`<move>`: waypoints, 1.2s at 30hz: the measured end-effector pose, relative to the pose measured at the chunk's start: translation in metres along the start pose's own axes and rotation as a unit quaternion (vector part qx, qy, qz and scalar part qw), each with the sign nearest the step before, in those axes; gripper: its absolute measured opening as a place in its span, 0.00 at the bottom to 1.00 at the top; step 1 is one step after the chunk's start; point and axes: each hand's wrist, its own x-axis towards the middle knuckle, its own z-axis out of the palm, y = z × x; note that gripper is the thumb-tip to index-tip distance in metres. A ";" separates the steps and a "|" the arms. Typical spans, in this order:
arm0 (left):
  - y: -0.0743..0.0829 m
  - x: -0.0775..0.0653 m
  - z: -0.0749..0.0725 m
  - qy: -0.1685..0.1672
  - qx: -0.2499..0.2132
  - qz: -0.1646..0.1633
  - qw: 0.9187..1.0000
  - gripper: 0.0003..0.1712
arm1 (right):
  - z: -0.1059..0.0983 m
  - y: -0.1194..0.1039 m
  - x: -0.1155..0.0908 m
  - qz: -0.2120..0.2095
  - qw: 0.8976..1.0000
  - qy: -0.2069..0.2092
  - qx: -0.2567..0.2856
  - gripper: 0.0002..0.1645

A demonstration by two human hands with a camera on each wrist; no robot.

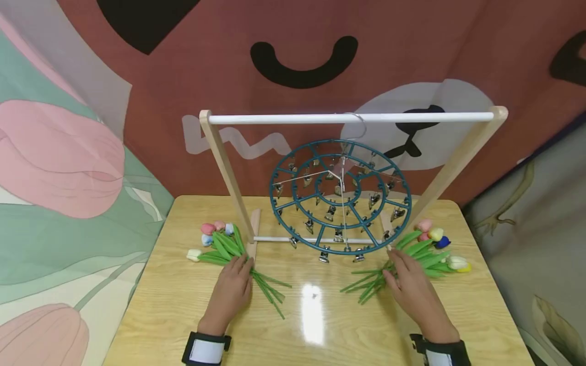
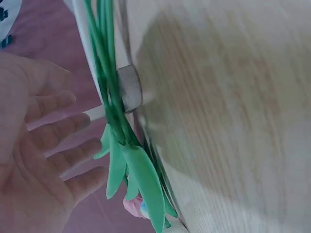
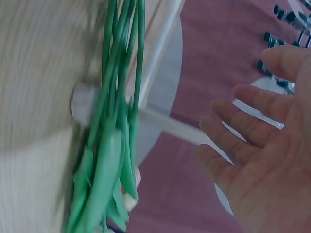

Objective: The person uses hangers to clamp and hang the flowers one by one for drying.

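Observation:
On the left of the table lies a bunch of artificial tulips (image 1: 224, 246) with pink, blue and white heads. My left hand (image 1: 231, 290) is over its stems; the left wrist view shows the fingers fairly straight beside the green stems (image 2: 102, 53), not wrapped around them. A second tulip bunch (image 1: 423, 256), with pink, yellow, blue and white heads, lies on the right. My right hand (image 1: 416, 290) is above its stems. In the right wrist view its fingers are spread, with a gap to the leaves (image 3: 104, 160). Both bunches have their stems pointing inward.
A wooden rack with a white top rod (image 1: 293, 119) stands at the back of the table (image 1: 316, 345). From the rod hangs a round blue clip hanger (image 1: 272, 198) with several metal clips. Behind is a patterned cloth backdrop (image 1: 206, 61).

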 end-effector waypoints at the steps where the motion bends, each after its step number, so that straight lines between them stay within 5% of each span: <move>1: 0.000 0.000 0.001 -0.003 0.004 0.005 1.000 0.24 | 0.002 -0.002 0.000 0.003 1.000 -0.008 0.004 0.31; 16: -0.014 0.007 0.014 0.015 0.066 0.089 0.994 0.19 | 0.037 -0.050 0.010 -0.039 0.998 -0.049 0.003 0.27; 22: -0.017 0.012 0.014 0.031 0.094 0.115 0.988 0.15 | 0.049 -0.070 0.020 -0.086 0.995 -0.047 0.020 0.26; 30: -0.017 0.018 0.012 0.030 0.098 0.138 0.985 0.07 | 0.054 -0.099 0.029 -0.108 0.989 -0.097 0.037 0.25; 36: -0.016 0.017 0.005 0.044 0.101 0.153 0.982 0.10 | 0.065 -0.121 0.039 -0.156 0.981 -0.106 0.039 0.24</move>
